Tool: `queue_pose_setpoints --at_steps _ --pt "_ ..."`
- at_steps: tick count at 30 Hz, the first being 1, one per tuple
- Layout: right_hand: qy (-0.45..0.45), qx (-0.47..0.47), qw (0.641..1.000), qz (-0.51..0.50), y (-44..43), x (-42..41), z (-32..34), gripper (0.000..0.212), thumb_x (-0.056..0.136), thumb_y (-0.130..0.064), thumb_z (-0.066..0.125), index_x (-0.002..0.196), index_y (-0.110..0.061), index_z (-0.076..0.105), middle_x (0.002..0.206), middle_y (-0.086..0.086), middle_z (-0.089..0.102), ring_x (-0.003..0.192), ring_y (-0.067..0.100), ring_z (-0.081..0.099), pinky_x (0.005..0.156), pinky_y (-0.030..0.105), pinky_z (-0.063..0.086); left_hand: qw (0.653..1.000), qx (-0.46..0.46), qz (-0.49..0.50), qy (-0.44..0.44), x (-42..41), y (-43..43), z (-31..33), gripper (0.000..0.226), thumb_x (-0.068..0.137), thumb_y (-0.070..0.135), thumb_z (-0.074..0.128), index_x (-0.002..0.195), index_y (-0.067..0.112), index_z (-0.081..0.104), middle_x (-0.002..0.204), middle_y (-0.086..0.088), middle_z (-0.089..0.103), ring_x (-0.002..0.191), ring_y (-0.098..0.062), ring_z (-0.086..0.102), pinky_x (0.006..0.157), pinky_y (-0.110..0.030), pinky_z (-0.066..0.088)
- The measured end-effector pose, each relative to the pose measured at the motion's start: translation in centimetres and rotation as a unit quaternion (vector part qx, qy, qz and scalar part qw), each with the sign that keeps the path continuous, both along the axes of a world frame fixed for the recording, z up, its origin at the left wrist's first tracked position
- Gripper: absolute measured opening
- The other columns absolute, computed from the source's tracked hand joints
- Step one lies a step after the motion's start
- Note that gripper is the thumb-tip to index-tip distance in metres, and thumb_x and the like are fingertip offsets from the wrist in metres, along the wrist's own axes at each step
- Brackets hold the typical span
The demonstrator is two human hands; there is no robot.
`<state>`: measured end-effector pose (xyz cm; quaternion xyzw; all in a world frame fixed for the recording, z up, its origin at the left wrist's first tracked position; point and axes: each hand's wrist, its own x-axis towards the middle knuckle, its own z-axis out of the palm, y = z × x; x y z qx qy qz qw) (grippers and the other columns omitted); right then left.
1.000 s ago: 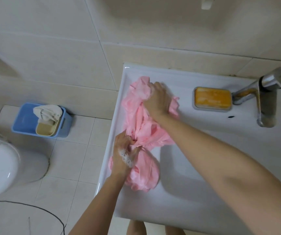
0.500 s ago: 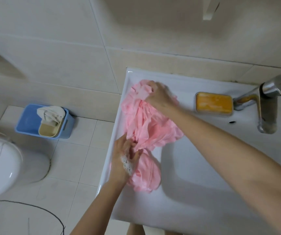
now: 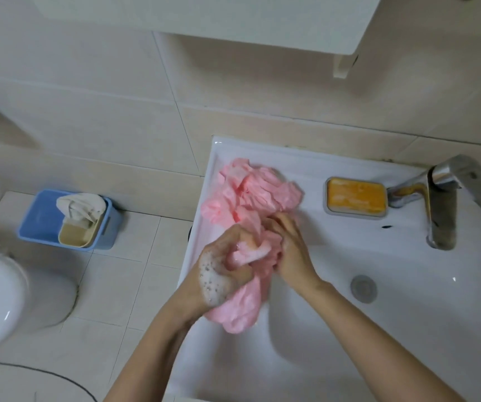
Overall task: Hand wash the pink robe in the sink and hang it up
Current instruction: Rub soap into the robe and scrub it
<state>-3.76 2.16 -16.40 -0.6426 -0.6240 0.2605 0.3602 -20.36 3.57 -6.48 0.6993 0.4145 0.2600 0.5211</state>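
Blue bin (image 3: 45, 224) on floor tiles, left of sink (image 3: 407, 343). Pink robe (image 3: 251, 195) bunched wet on sink's left ledge. Its long axis runs from the far wall toward the person, near end drooping into basin. Left hand (image 3: 222, 274), sudsy, fingers curled round a fold. Right hand (image 3: 293, 253) just beside it, fingers clenched into same fabric. Orange soap dish (image 3: 356, 198), then tap (image 3: 442, 207), further right.

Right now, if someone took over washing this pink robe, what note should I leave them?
Left hand, sudsy, grips a bunch of the pink robe; right hand grips the fabric beside it.
The robe lies bunched on the left ledge of the sink, its lower end hanging into the basin.
Soap bar sits in its dish by the faucet; no water running.
Done: soaped, scrubbing under way.
Left: finish scrubbing, rinse, wring, hang up.
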Motion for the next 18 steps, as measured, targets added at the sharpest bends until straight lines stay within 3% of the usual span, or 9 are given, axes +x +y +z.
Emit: queue_pose_setpoints --at_steps 3,5,7,10,12,14,15,17,18 --pt "0.025 -0.018 0.999 0.023 1.3 1.7 1.7 0.048 0.075 -0.030 0.045 0.114 -0.013 0.067 0.117 0.002 0.061 0.110 0.023 0.058 0.090 0.031 0.048 0.984 -0.078 0.123 -0.103 -1.6 0.6 0.9 0.014 0.067 0.012 0.064 0.078 0.017 0.056 0.079 0.015 0.064 0.073 -0.002 0.059 0.062 -0.013 0.046" --pt "-0.012 -0.016 0.998 0.062 2.4 3.5 2.5 0.044 0.070 -0.022 0.045 0.104 -0.010 0.070 0.108 0.001 0.066 0.104 0.022 0.062 0.084 0.030 0.051 0.950 -0.150 0.238 -0.135 -3.1 0.5 -0.3 0.013 0.072 0.015 0.072 0.073 0.019 0.060 0.087 0.002 0.069 0.081 -0.018 0.065 0.064 -0.030 0.054" --pt "-0.035 -0.032 0.993 0.112 3.5 4.9 2.6 0.037 0.067 -0.006 0.052 0.095 -0.016 0.072 0.096 -0.007 0.066 0.093 0.019 0.065 0.077 0.032 0.052 0.926 -0.164 0.333 -0.065 -4.5 -0.8 -2.8 0.016 0.074 0.016 0.073 0.067 0.024 0.061 0.085 0.000 0.067 0.084 -0.026 0.062 0.066 -0.047 0.054" --pt "-0.034 -0.099 0.983 0.147 4.2 5.6 2.9 0.047 0.067 0.014 0.055 0.091 -0.023 0.071 0.086 -0.022 0.063 0.088 0.009 0.062 0.078 0.029 0.051 0.906 -0.136 0.400 -0.031 -5.9 -2.9 -6.1 0.026 0.075 0.001 0.068 0.071 0.026 0.063 0.081 0.004 0.066 0.082 -0.021 0.061 0.072 -0.049 0.056" --pt "0.059 -0.128 0.986 0.086 4.2 5.5 4.5 0.041 0.069 0.015 0.049 0.081 -0.017 0.072 0.084 -0.016 0.067 0.085 0.003 0.062 0.076 0.022 0.048 0.923 -0.056 0.381 -0.009 -6.3 -3.9 -7.6 0.037 0.078 -0.004 0.056 0.082 0.033 0.061 0.090 -0.003 0.065 0.083 -0.014 0.060 0.080 -0.030 0.052" --pt "0.226 -0.138 0.964 0.002 4.4 5.7 6.5 0.029 0.072 0.006 0.047 0.072 -0.018 0.065 0.072 -0.014 0.065 0.073 0.002 0.059 0.064 0.020 0.044 0.935 -0.187 0.300 -0.033 -6.3 -4.6 -8.1 0.030 0.073 0.006 0.050 0.094 0.027 0.054 0.093 0.000 0.057 0.077 0.005 0.048 0.069 -0.005 0.041" --pt "0.303 -0.149 0.941 -0.032 4.7 5.8 7.6 0.022 0.074 -0.002 0.049 0.069 -0.020 0.061 0.069 -0.009 0.062 0.070 0.008 0.057 0.060 0.022 0.040 0.943 -0.164 0.290 -0.008 -6.8 -4.6 -8.6 0.031 0.071 0.000 0.056 0.096 0.018 0.052 0.093 0.002 0.053 0.077 0.007 0.043 0.065 0.001 0.038" --pt "0.433 -0.157 0.882 -0.099 5.4 6.1 9.0 0.012 0.081 -0.010 0.051 0.082 -0.018 0.061 0.075 0.003 0.060 0.070 0.017 0.059 0.061 0.022 0.043 0.952 -0.149 0.267 0.018 -6.4 -5.7 -9.4 0.049 0.067 -0.015 0.068 0.095 0.020 0.046 0.094 0.006 0.048 0.081 -0.002 0.046 0.058 0.000 0.039" --pt "0.479 -0.163 0.851 -0.138 5.7 6.2 9.7 0.015 0.090 -0.010 0.046 0.092 -0.012 0.061 0.075 0.006 0.063 0.065 0.016 0.064 0.059 0.020 0.048 0.942 -0.106 0.318 0.024 -6.2 -6.5 -9.2 0.048 0.075 -0.011 0.067 0.093 0.028 0.044 0.094 0.007 0.049 0.083 -0.015 0.053 0.057 -0.005 0.043"
